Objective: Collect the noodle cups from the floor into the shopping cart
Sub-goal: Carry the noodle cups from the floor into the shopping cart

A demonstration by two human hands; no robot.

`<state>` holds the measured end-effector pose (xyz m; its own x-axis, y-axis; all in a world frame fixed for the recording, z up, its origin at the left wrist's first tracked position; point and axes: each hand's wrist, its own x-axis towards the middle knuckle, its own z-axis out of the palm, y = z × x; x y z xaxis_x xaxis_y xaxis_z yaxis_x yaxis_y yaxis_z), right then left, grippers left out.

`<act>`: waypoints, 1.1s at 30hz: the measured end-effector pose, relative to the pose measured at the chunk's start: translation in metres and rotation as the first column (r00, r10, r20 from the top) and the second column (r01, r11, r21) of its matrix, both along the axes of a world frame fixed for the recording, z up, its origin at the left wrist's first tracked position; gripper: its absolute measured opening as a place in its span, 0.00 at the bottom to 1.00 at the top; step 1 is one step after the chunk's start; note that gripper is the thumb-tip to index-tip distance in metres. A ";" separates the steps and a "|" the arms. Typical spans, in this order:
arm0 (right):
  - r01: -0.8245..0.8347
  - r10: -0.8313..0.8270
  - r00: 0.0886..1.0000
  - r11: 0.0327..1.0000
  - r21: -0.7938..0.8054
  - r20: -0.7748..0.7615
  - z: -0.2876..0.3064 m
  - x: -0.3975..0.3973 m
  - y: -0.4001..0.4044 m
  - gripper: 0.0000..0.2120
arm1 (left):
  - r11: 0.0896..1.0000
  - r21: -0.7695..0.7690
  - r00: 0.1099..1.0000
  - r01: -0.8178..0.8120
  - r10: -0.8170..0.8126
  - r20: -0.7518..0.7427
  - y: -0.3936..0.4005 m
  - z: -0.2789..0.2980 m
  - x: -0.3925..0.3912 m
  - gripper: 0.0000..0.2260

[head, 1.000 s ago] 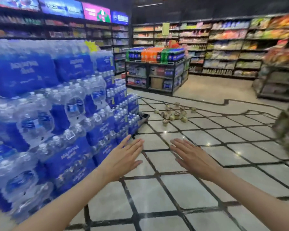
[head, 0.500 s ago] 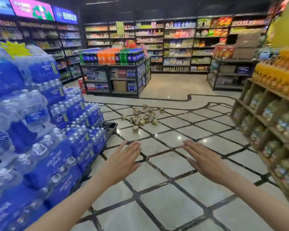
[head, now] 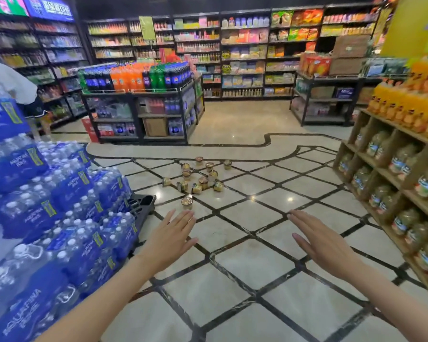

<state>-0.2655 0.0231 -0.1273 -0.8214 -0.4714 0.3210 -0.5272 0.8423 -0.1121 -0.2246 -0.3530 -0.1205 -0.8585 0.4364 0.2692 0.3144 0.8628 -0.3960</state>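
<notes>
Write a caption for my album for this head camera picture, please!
Both hands, left and right, held out open toward noodle cups scattered on the shop floor.

The scene is brightly lit from overhead. Glare spots are reflected on the polished floor. Edges are bent and blurred.
</notes>
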 end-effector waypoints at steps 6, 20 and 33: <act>-0.005 0.004 0.999 1.000 0.013 0.053 -0.013 -0.135 -0.012 0.38 | 0.999 -0.025 0.999 -0.047 0.048 0.020 -0.016 -0.023 -0.129 0.34; -0.017 0.023 0.992 0.998 -0.053 0.125 -0.006 -0.488 -0.032 0.25 | 0.990 -0.051 0.991 -0.133 0.133 0.003 -0.022 -0.026 -0.447 0.35; -0.018 0.018 0.983 1.000 0.001 0.181 -0.023 -0.810 -0.057 0.25 | 0.987 -0.061 0.987 -0.146 0.149 0.051 -0.055 -0.041 -0.782 0.33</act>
<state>-1.0754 -0.0340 -0.1504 -0.8572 -0.4874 0.1662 -0.5135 0.8333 -0.2049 -1.0065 -0.4079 -0.1619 -0.9277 0.3168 0.1974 0.2080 0.8778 -0.4314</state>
